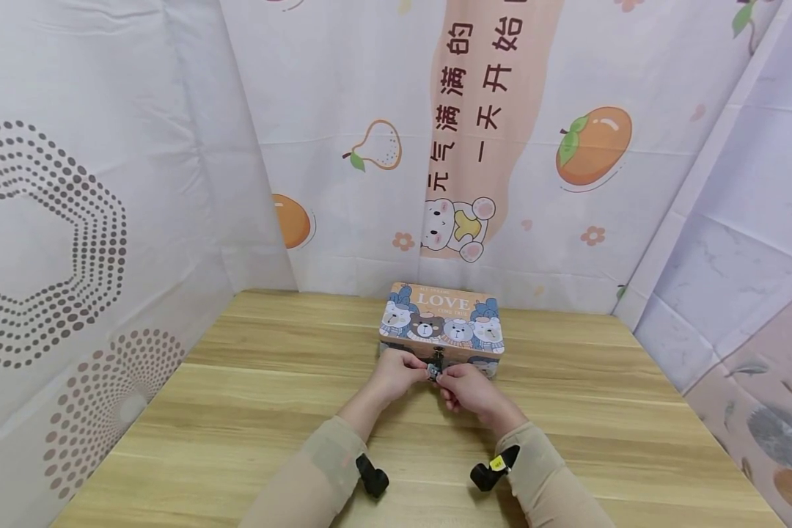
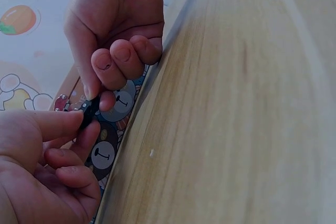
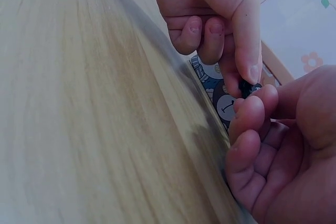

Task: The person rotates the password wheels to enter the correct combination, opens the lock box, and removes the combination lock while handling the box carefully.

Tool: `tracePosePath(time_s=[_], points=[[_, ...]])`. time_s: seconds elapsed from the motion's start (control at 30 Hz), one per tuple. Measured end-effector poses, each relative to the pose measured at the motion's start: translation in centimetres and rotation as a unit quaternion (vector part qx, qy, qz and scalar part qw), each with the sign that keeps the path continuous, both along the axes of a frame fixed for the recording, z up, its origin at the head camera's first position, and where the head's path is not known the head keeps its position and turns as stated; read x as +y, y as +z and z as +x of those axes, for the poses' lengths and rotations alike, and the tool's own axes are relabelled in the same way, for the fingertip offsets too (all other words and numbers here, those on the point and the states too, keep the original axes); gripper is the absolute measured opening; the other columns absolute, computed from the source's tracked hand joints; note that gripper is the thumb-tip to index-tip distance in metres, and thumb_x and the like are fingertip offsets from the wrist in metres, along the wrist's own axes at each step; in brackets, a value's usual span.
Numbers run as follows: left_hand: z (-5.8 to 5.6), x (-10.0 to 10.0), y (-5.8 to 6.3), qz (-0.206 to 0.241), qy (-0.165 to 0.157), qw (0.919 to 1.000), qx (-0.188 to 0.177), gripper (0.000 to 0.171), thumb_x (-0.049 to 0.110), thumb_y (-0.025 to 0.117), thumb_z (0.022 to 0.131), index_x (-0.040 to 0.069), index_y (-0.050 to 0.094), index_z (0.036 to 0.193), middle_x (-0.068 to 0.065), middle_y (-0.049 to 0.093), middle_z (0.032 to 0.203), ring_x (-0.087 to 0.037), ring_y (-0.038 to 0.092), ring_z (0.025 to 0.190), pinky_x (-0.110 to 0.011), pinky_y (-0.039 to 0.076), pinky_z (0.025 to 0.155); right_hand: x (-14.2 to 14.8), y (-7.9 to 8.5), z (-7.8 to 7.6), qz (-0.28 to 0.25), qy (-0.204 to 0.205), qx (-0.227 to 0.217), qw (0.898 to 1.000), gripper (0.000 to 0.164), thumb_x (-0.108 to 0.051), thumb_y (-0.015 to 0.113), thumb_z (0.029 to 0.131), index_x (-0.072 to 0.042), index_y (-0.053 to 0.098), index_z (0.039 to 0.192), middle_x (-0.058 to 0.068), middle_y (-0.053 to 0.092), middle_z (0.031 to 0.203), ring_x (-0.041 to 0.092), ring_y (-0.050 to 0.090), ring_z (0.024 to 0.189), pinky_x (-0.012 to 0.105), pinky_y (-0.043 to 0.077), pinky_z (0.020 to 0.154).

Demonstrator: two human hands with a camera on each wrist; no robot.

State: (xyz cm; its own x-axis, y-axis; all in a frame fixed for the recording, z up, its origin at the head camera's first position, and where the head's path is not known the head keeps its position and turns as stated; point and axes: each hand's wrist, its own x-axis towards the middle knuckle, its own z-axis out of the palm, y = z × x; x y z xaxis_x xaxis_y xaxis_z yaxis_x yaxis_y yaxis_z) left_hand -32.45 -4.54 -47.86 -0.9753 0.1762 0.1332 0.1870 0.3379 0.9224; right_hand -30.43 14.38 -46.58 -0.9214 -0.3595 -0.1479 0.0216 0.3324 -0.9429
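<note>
A small dark padlock (image 1: pixel 433 372) with a silvery face hangs at the front clasp (image 1: pixel 438 353) of a tin box (image 1: pixel 444 319) printed with bears and the word LOVE. From the left, my left hand (image 1: pixel 396 378) pinches the padlock between thumb and forefinger. My right hand (image 1: pixel 477 392) pinches its other side, the remaining fingers curled toward the palm. In the left wrist view the black body of the padlock (image 2: pixel 90 111) shows between both sets of fingertips. Fingers cover most of the padlock (image 3: pixel 249 88) in the right wrist view. The box lid is down.
The box stands near the back edge of a wood-grain table (image 1: pixel 290 418). Behind it hangs a printed curtain (image 1: pixel 343 271), and further patterned sheets rise at the left and right sides. Black camera mounts (image 1: pixel 372 477) sit on both wrists.
</note>
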Motion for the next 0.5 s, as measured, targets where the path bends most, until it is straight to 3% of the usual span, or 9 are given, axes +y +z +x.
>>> tracePosePath(time_s=[0.5], points=[[0.11,-0.03,0.00,-0.005,0.001,1.0000,0.008,0.003,0.001,0.079,0.084,-0.001,0.077,0.084,0.001,0.070,0.080,-0.010,0.058,0.073,-0.024,0.049,0.064,-0.23,0.01,0.13,0.000,-0.009,-0.004,1.000,0.026,-0.010,0.047,0.106,0.006,0.065,0.094,0.002,0.053,0.065,0.013,0.050,0.055,0.025,0.041,0.052]])
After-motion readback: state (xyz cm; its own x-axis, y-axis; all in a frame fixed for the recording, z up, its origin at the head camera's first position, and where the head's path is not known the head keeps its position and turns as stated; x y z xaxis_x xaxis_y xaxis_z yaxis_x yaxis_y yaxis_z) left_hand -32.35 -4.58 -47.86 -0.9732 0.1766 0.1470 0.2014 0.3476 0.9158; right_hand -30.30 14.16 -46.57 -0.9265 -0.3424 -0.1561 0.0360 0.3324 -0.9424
